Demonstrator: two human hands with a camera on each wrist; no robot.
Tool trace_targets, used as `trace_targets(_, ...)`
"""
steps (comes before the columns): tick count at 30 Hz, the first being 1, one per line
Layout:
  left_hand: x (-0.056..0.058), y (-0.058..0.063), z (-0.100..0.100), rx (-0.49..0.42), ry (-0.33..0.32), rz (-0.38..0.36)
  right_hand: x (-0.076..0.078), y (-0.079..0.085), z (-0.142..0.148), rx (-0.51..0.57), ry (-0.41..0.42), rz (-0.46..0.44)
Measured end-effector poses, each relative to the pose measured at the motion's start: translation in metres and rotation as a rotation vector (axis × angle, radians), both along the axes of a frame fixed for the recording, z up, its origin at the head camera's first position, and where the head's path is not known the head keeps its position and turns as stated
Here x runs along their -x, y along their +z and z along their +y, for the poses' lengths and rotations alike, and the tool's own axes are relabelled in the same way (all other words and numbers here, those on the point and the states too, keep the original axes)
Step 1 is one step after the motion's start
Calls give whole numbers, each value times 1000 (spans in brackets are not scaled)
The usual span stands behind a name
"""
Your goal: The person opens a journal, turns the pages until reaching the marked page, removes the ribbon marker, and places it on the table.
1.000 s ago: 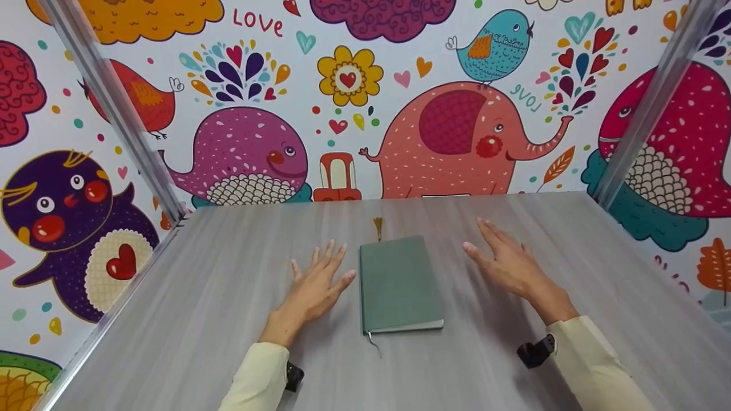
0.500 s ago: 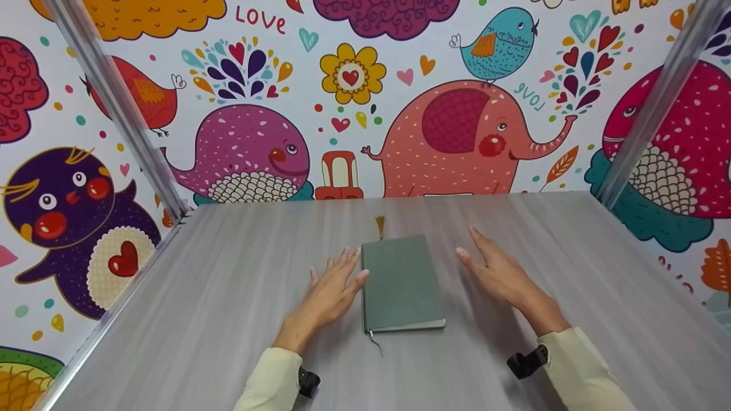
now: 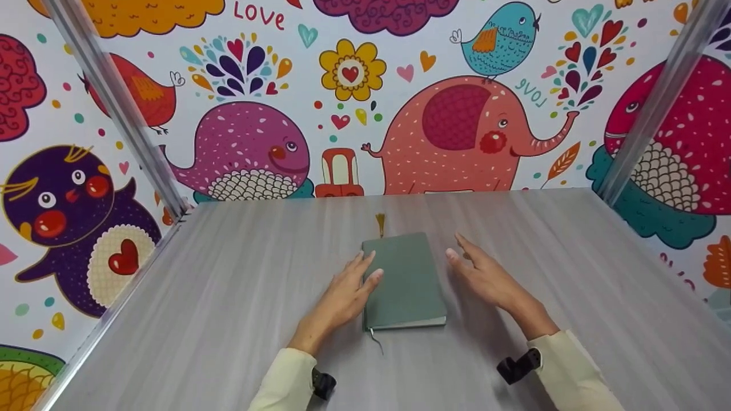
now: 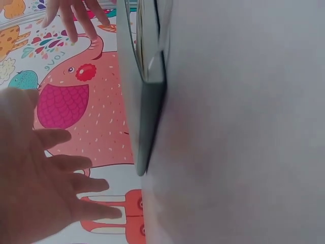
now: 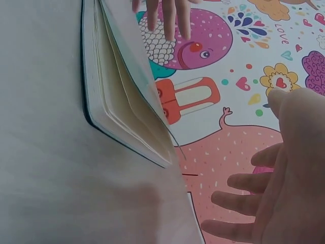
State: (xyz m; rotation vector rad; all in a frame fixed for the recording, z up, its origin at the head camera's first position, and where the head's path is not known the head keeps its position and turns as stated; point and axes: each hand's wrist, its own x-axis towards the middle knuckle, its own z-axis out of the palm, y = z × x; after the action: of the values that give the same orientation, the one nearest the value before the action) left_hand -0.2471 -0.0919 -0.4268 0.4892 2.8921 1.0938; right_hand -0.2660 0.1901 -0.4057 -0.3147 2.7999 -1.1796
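A green hardcover notebook (image 3: 404, 285) lies closed on the grey table, spine to the left. A gold tassel (image 3: 381, 224) sticks out past its top edge, and a thin ribbon (image 3: 377, 341) trails from the bottom. My left hand (image 3: 346, 292) hovers at the spine side, fingers spread, its fingertips overlapping the cover in the head view. Off the right edge is my right hand (image 3: 491, 278), its fingers extended and thumb apart, holding nothing. In the right wrist view the notebook's pages (image 5: 127, 101) fan slightly beneath a cover that stands a little raised.
The grey wood-grain table (image 3: 228, 319) reaches back to a wall (image 3: 354, 131) printed with cartoon animals. Metal posts (image 3: 117, 114) stand at the back corners. Each wrist wears a small black camera, such as the right wrist camera (image 3: 518, 366).
Both hands have moved inward toward the notebook, the left from beside it to over its spine edge, the right closer to its right edge. The notebook has stayed in place.
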Motion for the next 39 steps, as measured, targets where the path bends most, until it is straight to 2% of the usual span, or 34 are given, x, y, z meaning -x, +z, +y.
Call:
trace_targets(13,3,-3,18,5,-49,-23,0,-13,-6,142,-19,-55)
trace_targets(19,3,-3,24,30,-83,-32,-2,-16,-11,159,-27,-71)
trace_targets(27,2,-5,32,95,-110,-88,-4,-19,-18,278,-86,-173)
trace_targets(39,-2,-5,35,144,-172,-179,-6,-25,-26,318,-92,-221)
